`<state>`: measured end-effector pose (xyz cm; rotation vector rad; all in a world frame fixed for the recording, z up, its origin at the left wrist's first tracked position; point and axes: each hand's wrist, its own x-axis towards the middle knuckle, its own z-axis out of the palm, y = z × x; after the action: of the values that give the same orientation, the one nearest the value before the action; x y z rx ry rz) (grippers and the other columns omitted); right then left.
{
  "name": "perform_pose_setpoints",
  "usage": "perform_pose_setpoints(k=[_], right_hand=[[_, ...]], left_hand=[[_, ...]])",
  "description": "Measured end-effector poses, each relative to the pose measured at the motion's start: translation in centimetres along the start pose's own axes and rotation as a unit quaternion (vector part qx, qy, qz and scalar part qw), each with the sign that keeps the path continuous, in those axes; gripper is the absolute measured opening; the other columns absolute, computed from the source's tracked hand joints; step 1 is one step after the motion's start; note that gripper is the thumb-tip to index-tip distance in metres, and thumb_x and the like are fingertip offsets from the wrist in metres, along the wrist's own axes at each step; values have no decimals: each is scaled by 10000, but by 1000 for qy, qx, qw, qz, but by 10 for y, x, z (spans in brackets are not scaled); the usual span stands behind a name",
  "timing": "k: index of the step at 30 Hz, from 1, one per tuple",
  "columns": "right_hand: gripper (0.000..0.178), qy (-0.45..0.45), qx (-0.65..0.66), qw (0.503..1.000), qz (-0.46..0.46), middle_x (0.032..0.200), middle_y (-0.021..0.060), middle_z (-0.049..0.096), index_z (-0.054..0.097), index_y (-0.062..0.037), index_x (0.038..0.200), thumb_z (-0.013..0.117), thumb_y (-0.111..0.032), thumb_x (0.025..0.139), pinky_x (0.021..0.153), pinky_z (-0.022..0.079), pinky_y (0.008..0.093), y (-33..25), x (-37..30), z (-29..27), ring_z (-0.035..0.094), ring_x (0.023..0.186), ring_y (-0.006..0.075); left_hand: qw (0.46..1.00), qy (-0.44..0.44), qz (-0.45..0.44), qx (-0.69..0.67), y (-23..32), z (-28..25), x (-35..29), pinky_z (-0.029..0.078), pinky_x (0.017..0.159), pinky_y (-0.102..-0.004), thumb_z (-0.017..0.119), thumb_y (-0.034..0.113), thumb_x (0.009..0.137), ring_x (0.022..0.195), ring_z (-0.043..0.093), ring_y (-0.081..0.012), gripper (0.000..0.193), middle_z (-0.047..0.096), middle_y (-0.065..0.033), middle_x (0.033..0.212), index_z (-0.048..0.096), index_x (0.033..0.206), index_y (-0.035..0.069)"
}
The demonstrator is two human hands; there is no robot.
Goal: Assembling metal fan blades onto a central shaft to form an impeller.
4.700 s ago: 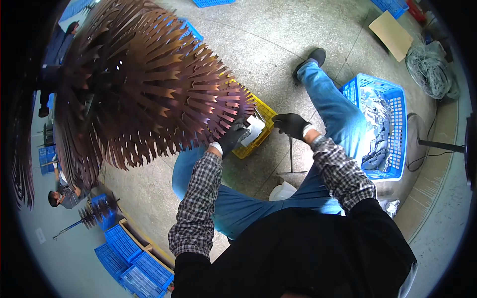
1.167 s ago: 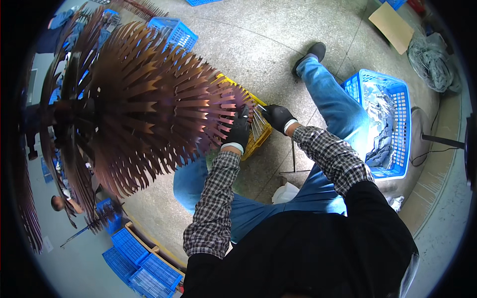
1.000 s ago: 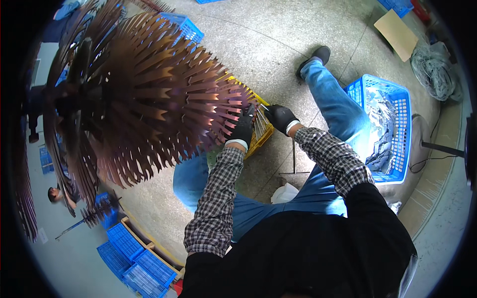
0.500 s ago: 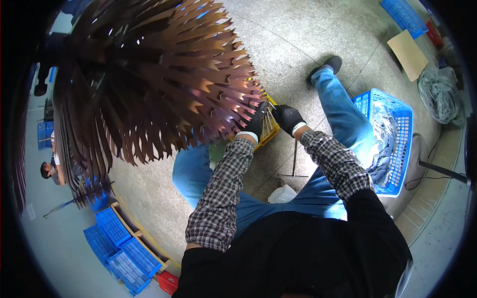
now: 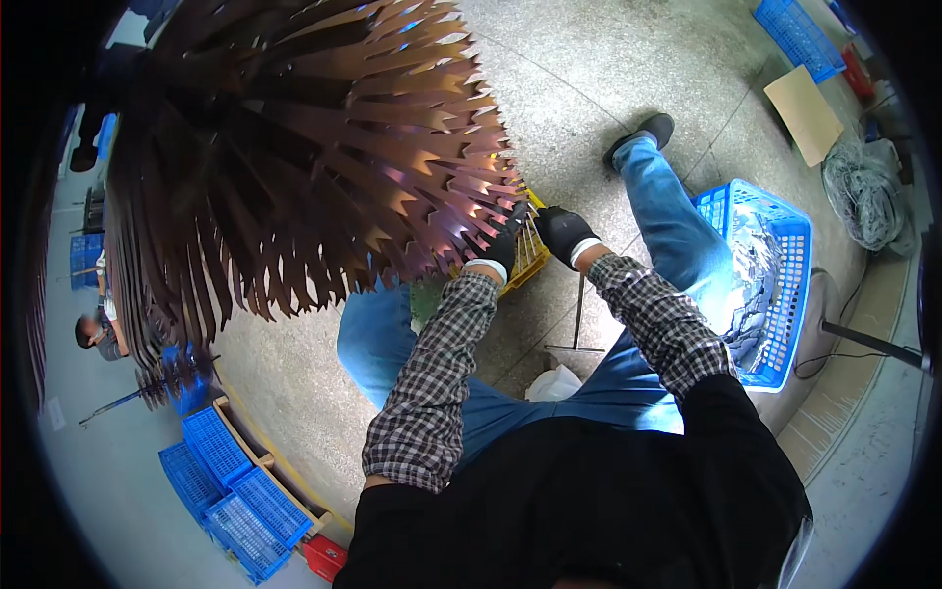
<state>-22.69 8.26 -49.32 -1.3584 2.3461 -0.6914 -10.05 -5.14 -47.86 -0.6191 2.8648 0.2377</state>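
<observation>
Though farther off earlier, the right hand (image 5: 563, 236) is now just beside the left hand (image 5: 501, 244), at its three o'clock, so both seem engaged near the brown strip rack (image 5: 363, 157), at their ten o'clock; their grips I cannot tell.

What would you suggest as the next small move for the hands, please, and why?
I would probably ease the right hand slightly toward the left hand: the left is at the forked tips of the brown strips, while the right sits just apart from it, beside the yellow crate. Whether either holds anything is too small to tell.
</observation>
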Motion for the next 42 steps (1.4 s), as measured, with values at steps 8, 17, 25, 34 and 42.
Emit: perform_pose_setpoints(k=[8, 17, 25, 34, 42], right_hand=[[363, -54, 96, 994, 3, 1023, 242, 682, 613, -31, 1216, 587, -213, 904, 774, 522, 455, 18, -3, -15, 645, 872, 432], [461, -21, 67, 997, -33, 1109, 220, 685, 558, -52, 1346, 589, -184, 906, 787, 528, 440, 7, 2, -6, 657, 918, 412], [473, -33, 147, 987, -55, 1176, 215, 680, 540, -57, 1378, 584, -171, 921, 822, 529, 418, 25, -5, -11, 669, 955, 384], [447, 260, 226, 935, 86, 1209, 171, 668, 556, -73, 1391, 599, -212, 968, 867, 524, 375, -18, -74, -188, 647, 945, 302], [409, 323, -10, 807, 494, 1180, 178, 701, 629, -27, 1285, 537, -219, 935, 876, 529, 411, 234, -376, -193, 668, 1040, 366]], left_hand=[[994, -25, -111, 3, -20, 11, -4, 531, 885, -472, 500, 124, 911, 1043, 634, -400, 570, 506, -223, 1405, 444, 1479, 119], [997, 80, -9, 0, -25, 16, 1, 532, 918, -430, 518, 145, 919, 1126, 614, -374, 498, 520, -166, 1423, 516, 1410, 59], [995, 59, 4, -80, -19, -30, -12, 512, 954, -409, 543, 153, 914, 1171, 597, -359, 459, 545, -155, 1404, 563, 1358, 39], [990, -4, 69, -125, -32, 6, 21, 460, 994, -425, 514, 191, 942, 1090, 594, -357, 363, 641, -178, 1211, 625, 1225, -8], [973, 32, 159, -165, -27, -40, -13, 373, 1107, -407, 481, 169, 983, 1271, 517, -390, 504, 546, -212, 1411, 464, 1443, -35]])
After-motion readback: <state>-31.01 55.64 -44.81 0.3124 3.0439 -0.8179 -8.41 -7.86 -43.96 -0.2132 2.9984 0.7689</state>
